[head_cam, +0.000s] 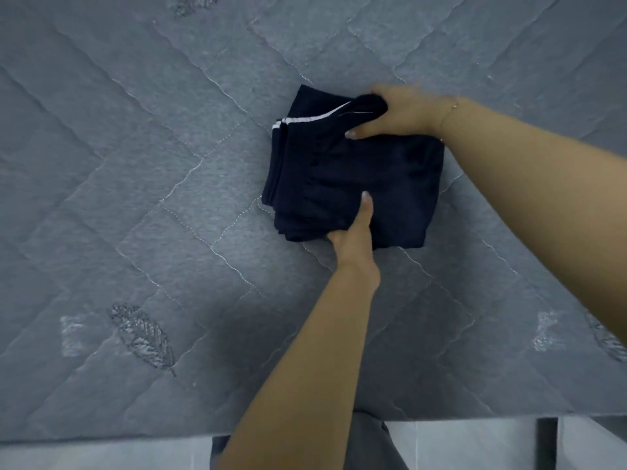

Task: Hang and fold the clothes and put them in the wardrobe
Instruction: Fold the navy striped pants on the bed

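We are looking down at a big gray quilt (142,184) that is covering the bed. It is showing stitched lines in a diamond pattern and a little sewn feather (142,337) near the bottom left.

A dark blue folded shirt (383,184) is lying on the quilt, a bit right of the middle. It is folded into a small square. A thin white stripe (305,119) is running along its top left part, and small dark buttons are sitting in a row near the left side.

Our left hand (353,239) is reaching up from below and gripping the near edge of the shirt. The thumb is lying on top of the cloth, and the other fingers are tucked under it, so we are not seeing them.

Our right hand (397,113) is coming in from the right and holding the far top corner of the shirt. Its fingers are curling around a bunched bit of dark cloth, and the thumb is pressing on top. A thin bracelet (449,111) is sitting on that wrist.

At the very bottom, the edge of the bed is ending and a pale floor (475,446) is showing, with gray trousers (373,439) between.
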The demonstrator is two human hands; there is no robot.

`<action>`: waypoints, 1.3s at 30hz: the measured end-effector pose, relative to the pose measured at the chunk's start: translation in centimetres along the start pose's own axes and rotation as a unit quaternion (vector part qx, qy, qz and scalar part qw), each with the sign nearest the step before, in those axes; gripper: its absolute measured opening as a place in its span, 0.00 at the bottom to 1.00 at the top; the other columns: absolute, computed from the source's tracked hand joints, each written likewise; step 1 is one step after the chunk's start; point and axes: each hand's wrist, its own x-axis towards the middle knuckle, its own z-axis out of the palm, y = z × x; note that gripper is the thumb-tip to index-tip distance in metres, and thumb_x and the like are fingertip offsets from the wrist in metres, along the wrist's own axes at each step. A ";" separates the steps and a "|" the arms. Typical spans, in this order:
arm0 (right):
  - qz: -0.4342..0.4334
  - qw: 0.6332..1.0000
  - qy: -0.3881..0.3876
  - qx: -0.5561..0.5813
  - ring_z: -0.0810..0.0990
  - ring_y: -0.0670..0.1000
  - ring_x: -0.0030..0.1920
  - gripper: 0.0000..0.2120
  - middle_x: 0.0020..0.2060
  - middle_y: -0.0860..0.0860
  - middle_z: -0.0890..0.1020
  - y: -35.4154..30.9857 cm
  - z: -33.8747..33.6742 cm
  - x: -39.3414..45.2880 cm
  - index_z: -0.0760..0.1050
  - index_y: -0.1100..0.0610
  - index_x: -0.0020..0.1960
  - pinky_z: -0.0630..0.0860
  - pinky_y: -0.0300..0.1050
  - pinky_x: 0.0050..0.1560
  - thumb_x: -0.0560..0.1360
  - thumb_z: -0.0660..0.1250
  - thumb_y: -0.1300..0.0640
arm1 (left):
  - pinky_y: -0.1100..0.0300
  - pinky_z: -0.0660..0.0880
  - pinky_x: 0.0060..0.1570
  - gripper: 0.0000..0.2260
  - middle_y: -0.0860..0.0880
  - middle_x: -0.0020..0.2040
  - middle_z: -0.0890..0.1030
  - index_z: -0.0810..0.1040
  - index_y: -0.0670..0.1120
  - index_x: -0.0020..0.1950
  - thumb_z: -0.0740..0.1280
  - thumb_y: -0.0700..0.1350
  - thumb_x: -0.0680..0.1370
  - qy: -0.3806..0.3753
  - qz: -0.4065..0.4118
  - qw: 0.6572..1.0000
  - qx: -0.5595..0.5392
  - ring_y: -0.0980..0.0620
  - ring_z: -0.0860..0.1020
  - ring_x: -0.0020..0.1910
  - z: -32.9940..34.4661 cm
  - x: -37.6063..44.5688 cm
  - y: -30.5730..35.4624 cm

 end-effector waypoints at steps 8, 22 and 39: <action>0.088 0.903 -0.120 0.402 0.83 0.48 0.56 0.23 0.58 0.47 0.83 5.9 9.6 -10.4 0.76 0.48 0.65 0.77 0.45 0.61 0.73 0.71 0.40 | 0.54 0.75 0.55 0.11 0.46 0.51 0.82 0.77 0.42 0.55 0.63 0.49 0.81 0.072 0.260 0.894 0.358 0.49 0.79 0.52 -11.6 0.7 2.9; 0.113 0.831 0.146 0.524 0.82 0.40 0.53 0.21 0.53 0.42 0.83 3.3 19.7 -16.2 0.76 0.50 0.61 0.78 0.31 0.49 0.76 0.65 0.38 | 0.63 0.71 0.59 0.18 0.63 0.60 0.75 0.67 0.62 0.67 0.60 0.64 0.79 -0.049 0.169 0.909 0.378 0.60 0.74 0.61 -15.3 -1.0 3.3; 0.080 0.648 0.422 0.629 0.85 0.47 0.50 0.14 0.50 0.47 0.86 -17.1 20.0 -46.9 0.79 0.51 0.58 0.79 0.34 0.42 0.79 0.63 0.44 | 0.74 0.73 0.33 0.19 0.68 0.39 0.82 0.74 0.62 0.56 0.57 0.70 0.72 -0.308 0.244 0.765 0.511 0.69 0.80 0.39 -16.9 -27.7 13.9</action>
